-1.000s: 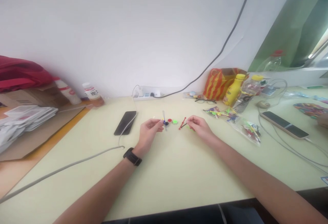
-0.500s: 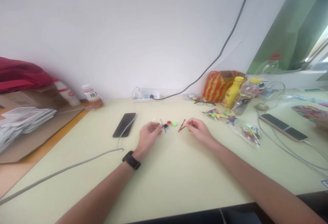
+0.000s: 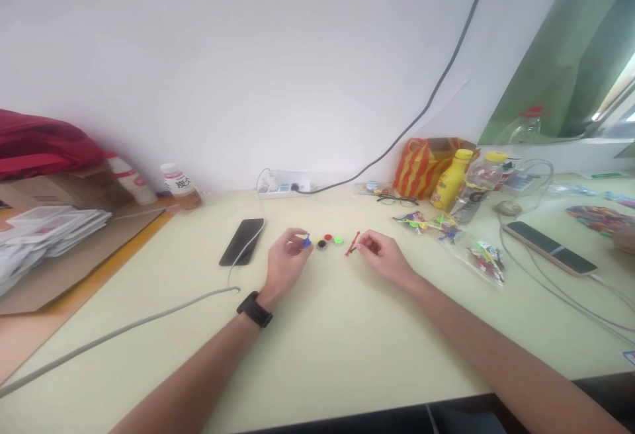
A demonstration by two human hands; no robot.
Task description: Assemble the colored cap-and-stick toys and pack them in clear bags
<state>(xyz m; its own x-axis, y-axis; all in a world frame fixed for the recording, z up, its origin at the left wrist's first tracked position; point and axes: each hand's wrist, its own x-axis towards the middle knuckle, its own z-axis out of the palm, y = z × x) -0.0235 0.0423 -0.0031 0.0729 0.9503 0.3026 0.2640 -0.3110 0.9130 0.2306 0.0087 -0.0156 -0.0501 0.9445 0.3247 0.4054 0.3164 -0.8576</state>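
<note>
Between the thumb and fingers of my left hand [image 3: 288,259] is a small blue plastic piece [image 3: 307,241] with thin arms. My right hand [image 3: 381,252] is pinched at a thin red plastic piece [image 3: 352,243] with knobbed ends; a short dark stick-like part shows by the fingertips. On the table between the hands lie small round pieces: a black one [image 3: 322,244], a red one [image 3: 328,237] and a bright green one [image 3: 338,240]. A bit of yellow shows beside the black one.
A black phone [image 3: 241,242] with a cable lies left of my left hand. Plastic bags of colourful parts [image 3: 483,259], eyeglasses [image 3: 398,200], a yellow bottle [image 3: 452,179] and another phone [image 3: 550,247] are on the right. A power strip [image 3: 282,184] stands against the wall.
The blue piece has turned in my left hand and moved slightly left, away from the black disc. My right hand and the red piece have hardly moved.
</note>
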